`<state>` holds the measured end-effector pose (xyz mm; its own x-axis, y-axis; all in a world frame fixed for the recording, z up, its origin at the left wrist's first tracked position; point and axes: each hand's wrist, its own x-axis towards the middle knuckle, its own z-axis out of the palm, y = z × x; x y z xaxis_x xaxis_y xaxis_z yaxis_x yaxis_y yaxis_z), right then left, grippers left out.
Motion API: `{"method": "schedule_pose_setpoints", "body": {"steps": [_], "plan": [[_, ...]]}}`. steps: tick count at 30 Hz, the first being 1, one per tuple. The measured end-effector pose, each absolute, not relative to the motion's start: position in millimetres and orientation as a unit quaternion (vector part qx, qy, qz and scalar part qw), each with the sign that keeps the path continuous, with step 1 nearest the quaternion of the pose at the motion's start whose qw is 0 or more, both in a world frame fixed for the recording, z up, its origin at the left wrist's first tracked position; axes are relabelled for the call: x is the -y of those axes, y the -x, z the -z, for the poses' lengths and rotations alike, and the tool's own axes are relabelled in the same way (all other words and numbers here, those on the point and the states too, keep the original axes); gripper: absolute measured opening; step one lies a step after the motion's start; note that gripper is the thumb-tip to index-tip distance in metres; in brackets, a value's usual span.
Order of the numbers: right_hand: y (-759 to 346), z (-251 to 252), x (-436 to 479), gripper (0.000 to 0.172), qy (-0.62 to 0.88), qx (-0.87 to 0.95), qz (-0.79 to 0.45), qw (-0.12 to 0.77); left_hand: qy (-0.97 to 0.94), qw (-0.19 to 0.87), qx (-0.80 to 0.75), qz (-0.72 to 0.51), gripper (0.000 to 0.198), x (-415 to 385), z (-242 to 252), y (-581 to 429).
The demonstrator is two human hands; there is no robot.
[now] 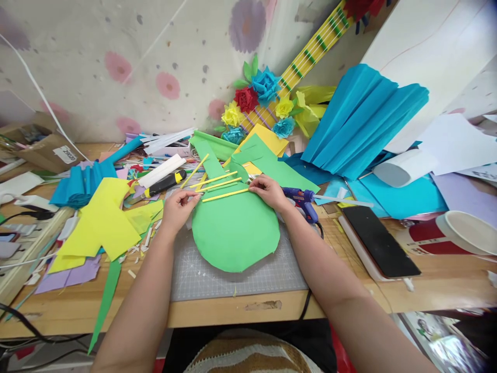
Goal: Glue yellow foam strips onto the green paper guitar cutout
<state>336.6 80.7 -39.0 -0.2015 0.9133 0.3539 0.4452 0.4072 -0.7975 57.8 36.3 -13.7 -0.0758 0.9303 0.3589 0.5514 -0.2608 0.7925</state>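
A rounded green paper shape (236,233) lies on the grey cutting mat (194,285) in front of me. Across its upper part runs a thin yellow paper strip (225,196). My right hand (268,191) pinches the strip's right end. At its left end is my left hand (179,208), thumb and forefinger drawn together; whether anything is between them is hidden. Just above, more yellow strips (219,184) lie roughly parallel, and another yellow strip (195,171) slants up. Green paper pieces (264,160) lie behind the round shape.
A blue glue gun (305,202) lies beside my right wrist. Further right are a phone (380,241) and a paper cup (454,233). Yellow paper (103,217) and a utility knife (165,184) lie left. Behind stands a paper guitar with flowers (295,72) near blue crepe paper (361,124).
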Motion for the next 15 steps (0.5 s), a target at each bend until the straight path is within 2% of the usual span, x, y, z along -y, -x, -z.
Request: {"method": "schedule_pose_setpoints", "body": {"steps": [15], "plan": [[-336.6, 37.9, -79.9, 0.007, 0.471, 0.726, -0.279, 0.416, -0.683, 0.201, -0.571, -0.410, 0.012, -36.8, 27.6, -59.7]]}}
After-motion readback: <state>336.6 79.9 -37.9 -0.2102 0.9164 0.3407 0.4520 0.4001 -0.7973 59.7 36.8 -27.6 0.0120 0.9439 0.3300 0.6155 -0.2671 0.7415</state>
